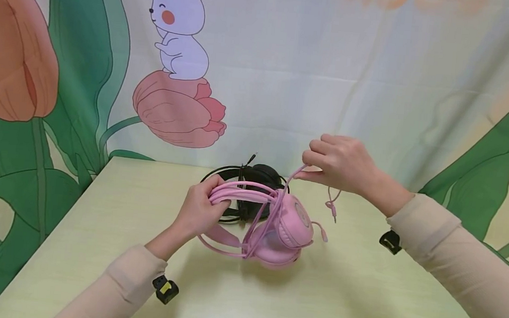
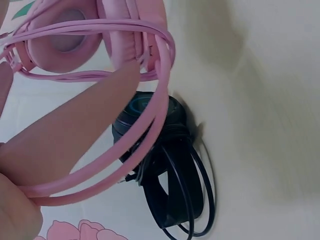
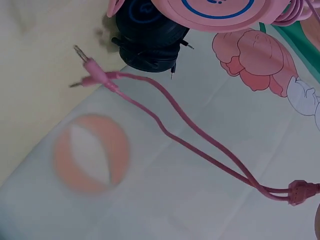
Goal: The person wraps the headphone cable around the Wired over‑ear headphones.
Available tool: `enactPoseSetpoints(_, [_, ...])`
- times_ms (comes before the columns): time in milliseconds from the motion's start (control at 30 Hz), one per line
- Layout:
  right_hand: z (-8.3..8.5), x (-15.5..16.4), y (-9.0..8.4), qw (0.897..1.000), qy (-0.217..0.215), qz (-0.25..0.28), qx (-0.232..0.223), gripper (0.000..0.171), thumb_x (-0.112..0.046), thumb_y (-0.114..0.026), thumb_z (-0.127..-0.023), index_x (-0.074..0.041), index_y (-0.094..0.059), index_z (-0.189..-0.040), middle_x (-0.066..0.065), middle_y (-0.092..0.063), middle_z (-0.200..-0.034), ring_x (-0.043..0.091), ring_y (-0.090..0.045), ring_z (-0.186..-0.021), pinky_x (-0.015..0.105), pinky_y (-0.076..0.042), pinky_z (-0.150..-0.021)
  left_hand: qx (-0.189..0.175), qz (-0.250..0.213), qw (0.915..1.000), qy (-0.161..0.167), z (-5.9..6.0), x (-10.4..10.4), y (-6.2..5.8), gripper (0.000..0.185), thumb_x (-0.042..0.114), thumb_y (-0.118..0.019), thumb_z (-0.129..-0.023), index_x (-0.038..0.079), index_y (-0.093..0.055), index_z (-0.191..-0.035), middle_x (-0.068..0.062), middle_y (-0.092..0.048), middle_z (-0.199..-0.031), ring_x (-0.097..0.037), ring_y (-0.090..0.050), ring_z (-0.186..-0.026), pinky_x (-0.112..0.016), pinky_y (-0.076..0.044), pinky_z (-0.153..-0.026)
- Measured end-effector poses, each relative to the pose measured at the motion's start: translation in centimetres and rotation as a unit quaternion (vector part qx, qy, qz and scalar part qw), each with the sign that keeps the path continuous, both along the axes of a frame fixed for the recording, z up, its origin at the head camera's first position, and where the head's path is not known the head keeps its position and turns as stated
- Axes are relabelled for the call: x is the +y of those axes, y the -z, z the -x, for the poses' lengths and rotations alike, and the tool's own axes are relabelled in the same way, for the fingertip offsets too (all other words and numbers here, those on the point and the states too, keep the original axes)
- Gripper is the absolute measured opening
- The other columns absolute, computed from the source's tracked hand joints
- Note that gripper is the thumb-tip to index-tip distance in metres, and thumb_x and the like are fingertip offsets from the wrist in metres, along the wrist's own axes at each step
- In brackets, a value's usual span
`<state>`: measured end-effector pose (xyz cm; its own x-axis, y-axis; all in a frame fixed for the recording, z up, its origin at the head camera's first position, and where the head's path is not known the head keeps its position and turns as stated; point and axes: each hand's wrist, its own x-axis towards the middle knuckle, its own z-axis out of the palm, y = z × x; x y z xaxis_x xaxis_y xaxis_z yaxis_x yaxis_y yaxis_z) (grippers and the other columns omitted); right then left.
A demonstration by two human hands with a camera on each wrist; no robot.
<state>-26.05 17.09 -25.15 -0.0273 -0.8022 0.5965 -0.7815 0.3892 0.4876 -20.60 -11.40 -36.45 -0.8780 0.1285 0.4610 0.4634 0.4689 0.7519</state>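
A pink headset with ear cups and a small microphone hangs over the table, its headband side toward the left. My left hand grips the headband, thumb and fingers round its pink bands. Loops of pink cable wrap around the headset near the ear cups. With its fingers curled, my right hand pinches the pink cable, which runs taut up from the headset. Below that hand the cable's end dangles, forking at a splitter into two leads with plugs.
Behind the pink headset a black headset lies on the pale table, its cable bundled and a plug sticking up. A curtain printed with tulips and a rabbit hangs at the table's back edge.
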Motion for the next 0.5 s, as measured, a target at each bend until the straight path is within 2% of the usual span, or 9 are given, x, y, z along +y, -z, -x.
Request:
enactPoseSetpoints(133, [0.5, 0.3, 0.2, 1.0, -0.004, -0.004, -0.026, 0.03, -0.04, -0.056, -0.088, -0.016, -0.056, -0.071, -0.005, -0.045, -0.062, 0.011, -0.041, -0.052, 0.023, -0.027, -0.039, -0.003, -0.011, 0.9997, 0.021, 0.0, -0.3, 0.3, 0.015, -0.001, -0.06, -0.075, 0.011, -0.052, -0.08, 0.002, -0.041, -0.06, -0.01, -0.038, -0.054, -0.021, -0.031, -0.047])
enactPoseSetpoints(267, [0.7, 0.5, 0.6, 0.997, -0.002, -0.015, -0.076, 0.021, -0.034, -0.058, -0.088, -0.016, -0.059, -0.077, -0.005, -0.051, -0.067, 0.011, -0.045, -0.057, 0.023, -0.033, -0.041, -0.024, -0.025, 0.9982, 0.048, -0.1, -0.5, 0.4, 0.016, -0.005, -0.059, -0.076, 0.008, -0.051, -0.08, 0.001, -0.04, -0.062, -0.011, -0.038, -0.056, -0.02, -0.03, -0.049])
enactPoseSetpoints(400, [0.8, 0.5, 0.9, 0.989, -0.003, -0.025, -0.147, 0.009, -0.023, -0.064, -0.085, -0.016, -0.06, -0.083, -0.004, -0.054, -0.073, 0.01, -0.047, -0.062, 0.023, -0.038, -0.048, -0.04, -0.047, 0.9946, 0.083, -0.4, -0.6, 0.1, 0.016, -0.011, -0.056, -0.075, 0.004, -0.05, -0.077, 0.0, -0.039, -0.061, -0.01, -0.038, -0.057, -0.02, -0.029, -0.05])
enactPoseSetpoints(500, [0.9, 0.4, 1.3, 0.98, -0.004, -0.029, -0.197, 0.007, -0.016, -0.067, -0.082, -0.015, -0.06, -0.083, -0.005, -0.053, -0.073, 0.008, -0.047, -0.062, 0.023, -0.039, -0.052, -0.054, -0.075, 0.9883, 0.121, -0.6, -0.8, 0.0, 0.015, -0.013, -0.052, -0.076, 0.002, -0.05, -0.077, 0.0, -0.039, -0.06, -0.009, -0.038, -0.055, -0.019, -0.03, -0.049])
